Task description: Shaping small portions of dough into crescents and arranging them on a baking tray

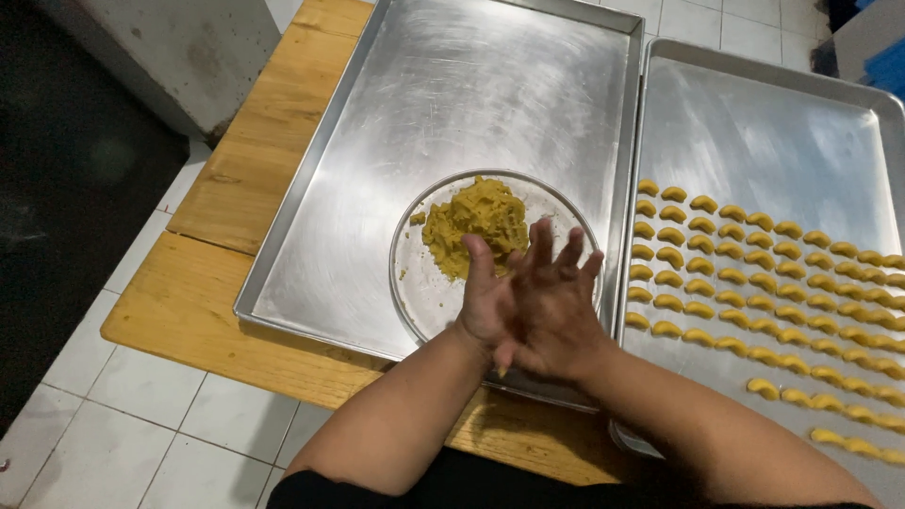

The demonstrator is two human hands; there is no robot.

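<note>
2 hands [528, 306] over crumbly dough [476, 226]

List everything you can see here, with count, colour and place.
Left tray: one, silver metal, on the wooden board, mostly bare.
Round plate: one, clear, inside the left tray near its front right corner.
Dough lump: one, yellow-brown, on the plate.
Right tray: one, silver metal, beside the left tray, back half bare.
Dough crescents: dozens, yellow, in rows on the right tray's front half.
Wooden board: one, light brown, under the trays.
Floor tiles: white, below and left of the board.
Left hand: one, palm pressed against the right hand, over the plate's front edge.
Right hand: one, fingers spread, laid across the left; a bit of dough shows between the palms.
</note>
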